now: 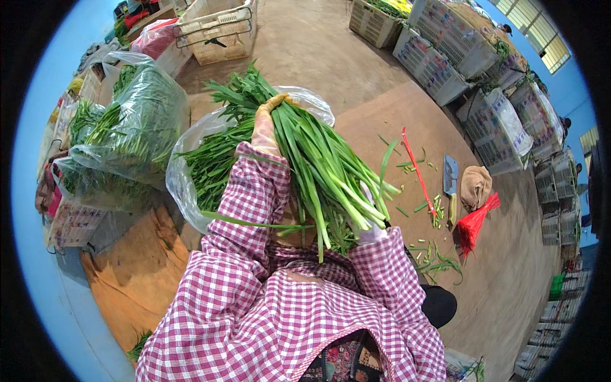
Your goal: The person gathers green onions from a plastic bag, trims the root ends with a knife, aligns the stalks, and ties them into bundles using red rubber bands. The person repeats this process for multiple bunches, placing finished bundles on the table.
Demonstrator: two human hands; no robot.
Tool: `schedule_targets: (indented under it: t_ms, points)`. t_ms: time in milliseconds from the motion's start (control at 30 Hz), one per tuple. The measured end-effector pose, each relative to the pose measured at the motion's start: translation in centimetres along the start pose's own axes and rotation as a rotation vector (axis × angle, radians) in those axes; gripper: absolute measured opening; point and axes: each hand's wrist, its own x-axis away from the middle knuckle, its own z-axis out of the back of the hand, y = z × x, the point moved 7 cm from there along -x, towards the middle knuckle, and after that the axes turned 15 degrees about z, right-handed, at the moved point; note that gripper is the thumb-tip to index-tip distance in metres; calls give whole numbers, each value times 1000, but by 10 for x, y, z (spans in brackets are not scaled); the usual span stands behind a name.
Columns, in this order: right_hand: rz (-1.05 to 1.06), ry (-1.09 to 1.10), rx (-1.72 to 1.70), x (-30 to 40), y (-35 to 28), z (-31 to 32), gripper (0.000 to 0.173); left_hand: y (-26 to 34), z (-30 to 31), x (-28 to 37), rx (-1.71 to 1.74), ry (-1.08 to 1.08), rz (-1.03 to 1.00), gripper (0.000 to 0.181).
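My left hand [265,128], in a thin yellowish glove, grips a thick bunch of long green allium stalks [317,153]. Leafy tops point away from me, and the pale stem ends slant down to the right. Beneath those ends is my right hand [372,235], in a white glove and mostly hidden, so its hold cannot be made out. Under the bunch, a clear plastic bag [184,179] stands open, with more of the same greens [212,157] inside.
Bagged greens [148,119] stand at the left beside an orange sheet [138,277]. On the brown floor at right are a cleaver [450,179], red ties [472,231], a red strip [416,164], a tan cloth bundle [476,187] and trimmings [432,258]. Stacked plastic crates [429,64] line the far right.
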Motion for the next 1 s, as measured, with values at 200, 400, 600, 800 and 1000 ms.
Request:
schedule_targets:
  t_ms: [200, 400, 600, 800, 1000]
  points:
    - [159, 340, -159, -27, -28, -25, 45, 0, 6, -4, 72, -75, 103, 24]
    - [-343, 175, 50, -19, -109, -50, 29, 21, 36, -12, 45, -11, -8, 19]
    - [-500, 9, 284, 3, -129, -31, 45, 9, 21, 2, 53, -1, 4, 17]
    - [450, -395, 1486, -46, -70, -76, 41, 7, 1, 14, 58, -67, 32, 19]
    - [-20, 223, 685, -39, -96, -60, 25, 12, 15, 8, -8, -109, 18, 19]
